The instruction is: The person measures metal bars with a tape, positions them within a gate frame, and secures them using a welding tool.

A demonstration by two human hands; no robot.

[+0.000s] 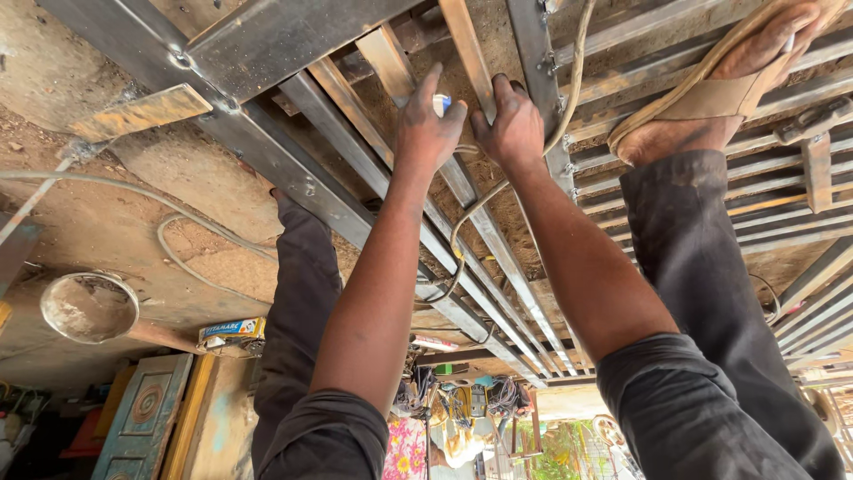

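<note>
A steel frame point(293, 169) of square tubes and flat bars lies on the dirt ground beneath me. My left hand point(426, 129) reaches down to it and pinches a small white and blue marker-like piece point(442, 104) against a rusty flat bar point(466, 44). My right hand point(513, 124) is right beside it, fingers curled onto the same bar. The two hands almost touch. My sandalled foot point(711, 98) stands on the frame's slats at the upper right.
A pale cable point(569, 89) snakes across the frame past my right hand. Another hose point(178, 231) lies on the dirt. A round metal pan point(89, 307), a small box point(231, 331) and a teal door panel point(142, 418) sit at the lower left.
</note>
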